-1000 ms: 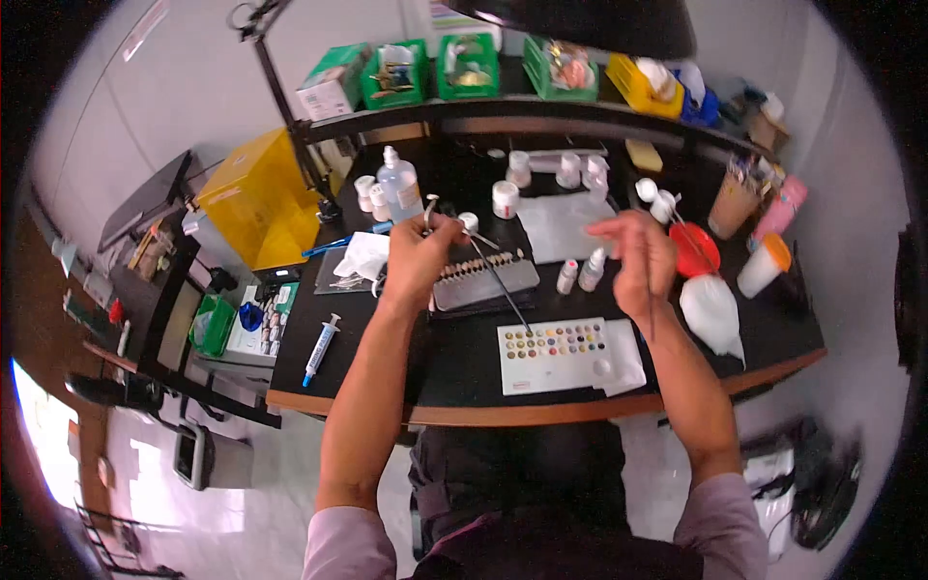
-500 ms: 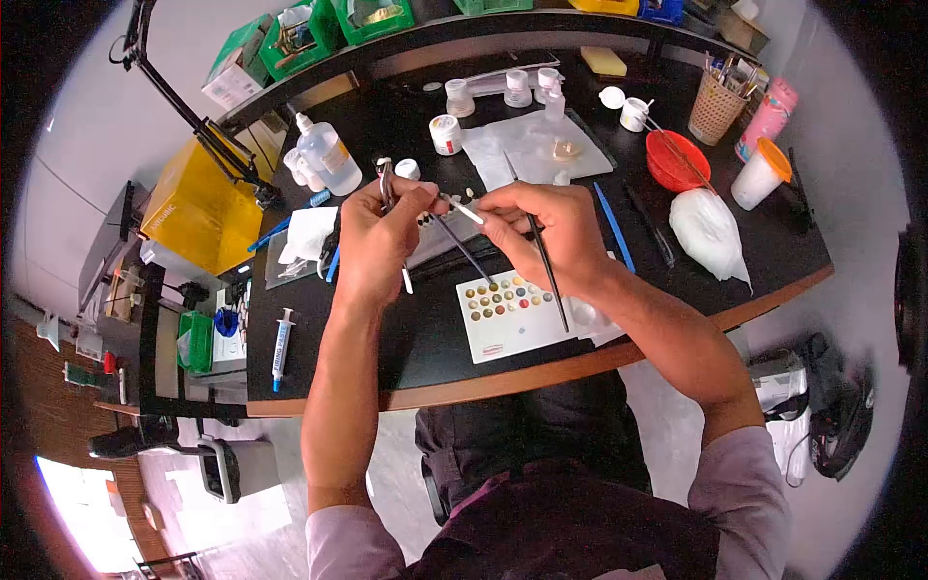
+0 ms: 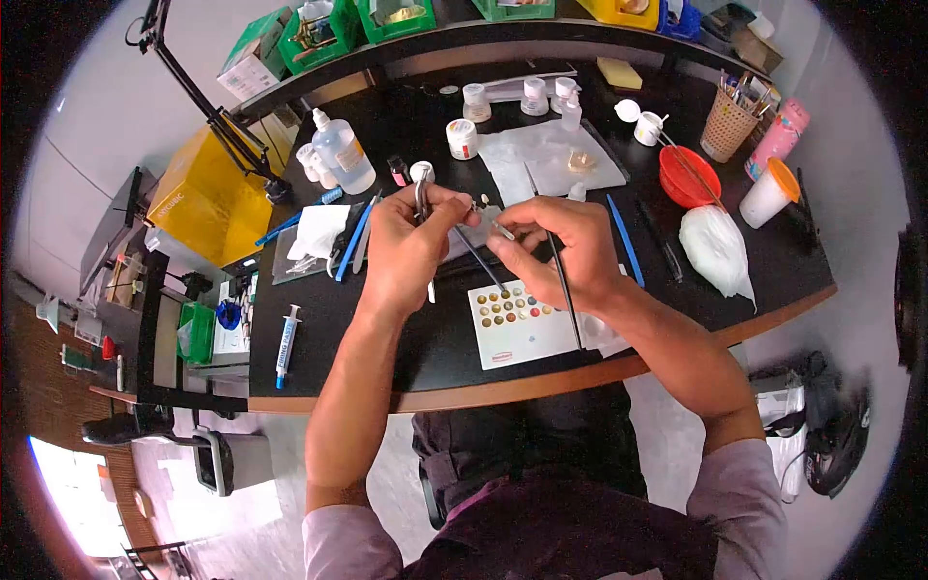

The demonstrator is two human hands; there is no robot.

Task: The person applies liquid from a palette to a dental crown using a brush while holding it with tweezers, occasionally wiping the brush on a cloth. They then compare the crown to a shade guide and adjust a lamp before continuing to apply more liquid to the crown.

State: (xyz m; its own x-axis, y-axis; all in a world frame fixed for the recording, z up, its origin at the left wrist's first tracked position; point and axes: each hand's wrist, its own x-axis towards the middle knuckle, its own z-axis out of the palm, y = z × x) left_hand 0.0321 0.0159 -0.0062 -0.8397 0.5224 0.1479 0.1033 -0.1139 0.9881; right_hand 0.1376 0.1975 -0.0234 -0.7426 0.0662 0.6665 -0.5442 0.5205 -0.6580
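Note:
My left hand (image 3: 404, 240) is closed around a metal clamp (image 3: 420, 189), whose looped end stands up above the knuckles. Its fingertips nearly meet those of my right hand (image 3: 556, 246). A slim dark-handled brush (image 3: 565, 290) runs through the right hand, pointed end up. That hand also pinches a short whitish stick (image 3: 504, 230). Whatever sits between the two sets of fingertips is too small to name. Below them lies a white palette card (image 3: 522, 353) with rows of coloured dots. Another dark stick (image 3: 480, 259) slants onto its top edge.
Behind the hands stand a white jar (image 3: 462, 140), a clear bottle (image 3: 343, 159) and a white sheet (image 3: 512, 145). To the right are a red bowl (image 3: 689, 179), a wadded white cloth (image 3: 715, 242) and an orange-lidded cup (image 3: 770, 193). A syringe (image 3: 287, 346) lies left.
The view has shifted slightly. Both hands remain close together; the whitish stick in my right hand has turned and dropped lower, away from the left fingertips.

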